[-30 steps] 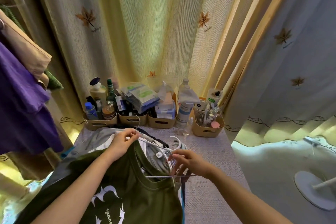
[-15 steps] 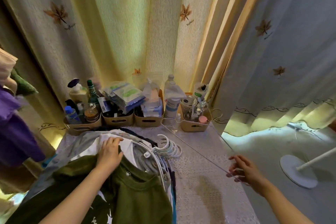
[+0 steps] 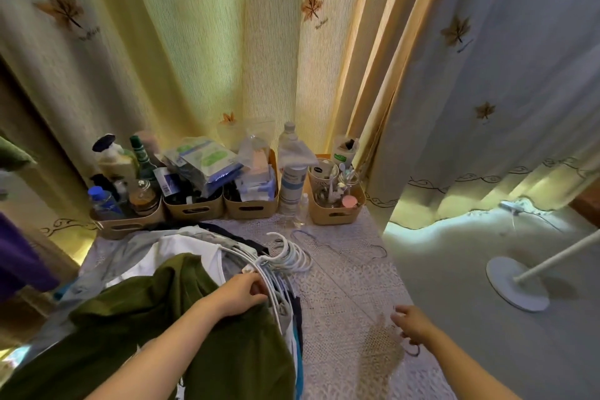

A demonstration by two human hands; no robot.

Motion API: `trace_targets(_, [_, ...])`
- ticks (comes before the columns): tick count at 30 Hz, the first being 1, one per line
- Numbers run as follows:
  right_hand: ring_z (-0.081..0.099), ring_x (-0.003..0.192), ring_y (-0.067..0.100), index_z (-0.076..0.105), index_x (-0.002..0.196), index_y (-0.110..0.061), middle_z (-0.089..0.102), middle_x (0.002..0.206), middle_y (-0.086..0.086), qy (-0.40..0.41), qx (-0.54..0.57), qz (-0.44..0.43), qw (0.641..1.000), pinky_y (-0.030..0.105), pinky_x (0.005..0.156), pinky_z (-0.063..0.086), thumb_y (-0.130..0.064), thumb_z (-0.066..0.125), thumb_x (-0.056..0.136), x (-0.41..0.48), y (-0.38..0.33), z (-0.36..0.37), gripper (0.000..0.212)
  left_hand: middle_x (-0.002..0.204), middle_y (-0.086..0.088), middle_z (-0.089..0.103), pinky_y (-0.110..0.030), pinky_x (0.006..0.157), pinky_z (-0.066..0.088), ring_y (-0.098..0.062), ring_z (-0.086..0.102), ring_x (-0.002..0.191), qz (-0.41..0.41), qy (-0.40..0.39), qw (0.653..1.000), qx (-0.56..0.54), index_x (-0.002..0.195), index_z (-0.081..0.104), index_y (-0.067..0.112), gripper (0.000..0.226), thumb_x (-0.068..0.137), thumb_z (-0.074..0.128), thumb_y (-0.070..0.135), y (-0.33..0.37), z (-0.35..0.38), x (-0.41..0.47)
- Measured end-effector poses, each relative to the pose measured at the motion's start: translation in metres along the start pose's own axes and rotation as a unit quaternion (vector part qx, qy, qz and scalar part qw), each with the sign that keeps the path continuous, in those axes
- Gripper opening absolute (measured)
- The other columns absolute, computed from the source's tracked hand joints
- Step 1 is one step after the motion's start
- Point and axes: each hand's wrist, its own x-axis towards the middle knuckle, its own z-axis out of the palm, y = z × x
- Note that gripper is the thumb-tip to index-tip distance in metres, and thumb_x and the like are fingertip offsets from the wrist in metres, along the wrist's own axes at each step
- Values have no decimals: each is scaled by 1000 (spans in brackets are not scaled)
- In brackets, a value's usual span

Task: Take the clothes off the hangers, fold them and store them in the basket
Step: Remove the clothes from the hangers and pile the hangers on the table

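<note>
An olive green T-shirt (image 3: 181,318) lies on top of a pile of clothes on the lace-covered table (image 3: 350,289). The clothes under it, white and grey among them, hang on white hangers whose hooks (image 3: 289,256) bunch together at the pile's right. My left hand (image 3: 242,294) rests on the green T-shirt with fingers curled on its edge, right by the white hangers. A thin wire hanger (image 3: 376,252) lies bare on the table behind. My right hand (image 3: 410,325) hovers low over the table with fingers apart, holding nothing.
Several tan bins (image 3: 194,211) of bottles, packets and toiletries line the table's back edge against the curtain. A purple garment (image 3: 19,263) hangs at the far left. A white stand with a round base (image 3: 516,282) is on the floor to the right.
The wire hanger came out of the green T-shirt in my right hand, swung right, and now lies on the table. My right hand has let go; my left hand slid to the shirt's right edge.
</note>
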Motion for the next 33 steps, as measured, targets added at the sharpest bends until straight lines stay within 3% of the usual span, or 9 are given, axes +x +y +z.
trace_targets(4, [53, 83, 21, 44, 70, -13, 53, 87, 8, 23, -219, -2, 975, 25, 72, 33, -20, 45, 95, -5, -43, 2, 26, 95, 11, 68, -13, 77, 50, -1, 64, 92, -36, -23, 993, -114, 111, 60, 21, 26, 87, 66, 28, -1, -2, -3])
trace_targets(8, [62, 104, 21, 62, 118, -9, 65, 116, 8, 15, -114, -151, 982, 30, 89, 48, -17, 47, 97, -21, -105, 29, 27, 96, 8, 74, -13, 72, 51, -4, 64, 89, -74, -49, 965, -245, 120, 55, 14, 31, 91, 61, 24, 4, 2, -14])
trace_targets(11, [64, 89, 13, 62, 117, -10, 67, 106, 6, -109, 15, -210, 972, 25, 81, 54, -13, 48, 97, -46, -157, 58, 24, 100, 4, 72, -13, 63, 47, -4, 61, 78, -81, -57, 960, -262, 121, 58, 14, 29, 93, 58, 22, 4, 7, -22])
trace_targets(14, [62, 86, 17, 61, 116, -3, 65, 110, 17, -160, 25, -217, 963, 25, 77, 53, -10, 48, 96, -58, -192, 85, 24, 106, 2, 70, -12, 78, 50, -6, 65, 94, -75, -87, 959, -259, 121, 59, 18, 28, 93, 56, 18, 3, 10, -28])
trace_targets(17, [50, 77, 23, 57, 111, 17, 58, 92, 34, -155, -8, -217, 964, 36, 70, 44, -7, 45, 95, -62, -210, 111, 31, 104, 1, 68, -15, 83, 48, -8, 63, 99, -66, -90, 958, -264, 123, 58, 18, 30, 94, 52, 10, -2, 12, -32])
trace_targets(21, [54, 82, 28, 54, 114, 16, 51, 87, 25, -125, 2, -194, 973, 41, 73, 45, -7, 54, 89, -57, -218, 126, 35, 97, 9, 66, -10, 67, 45, 5, 60, 78, -52, -86, 972, -210, 125, 58, 22, 33, 95, 50, 11, -7, 12, -33])
trace_targets(26, [61, 94, 20, 56, 116, -6, 62, 103, 11, -113, 36, -166, 979, 35, 88, 53, -6, 65, 84, -51, -221, 135, 33, 102, 4, 63, -17, 78, 49, -3, 60, 87, -20, 83, 993, -84, 110, 64, 23, 23, 94, 51, 12, -17, -6, -30])
trace_targets(30, [60, 83, 16, 54, 124, -12, 59, 100, 8, -171, 109, -190, 961, 30, 81, 53, -9, 64, 85, -55, -219, 131, 40, 117, -4, 53, -32, 94, 47, -21, 53, 112, -41, 309, 950, -6, 114, 56, 16, 21, 93, 53, 15, -41, -37, -27])
trace_targets(33, [56, 77, 9, 55, 127, -14, 55, 95, 1, -164, 98, -227, 955, 21, 73, 52, -9, 66, 84, -54, -221, 128, 44, 127, -2, 47, -35, 101, 42, -21, 43, 122, -62, 322, 945, 10, 123, 53, 23, 33, 91, 59, 22, -58, -55, -25])
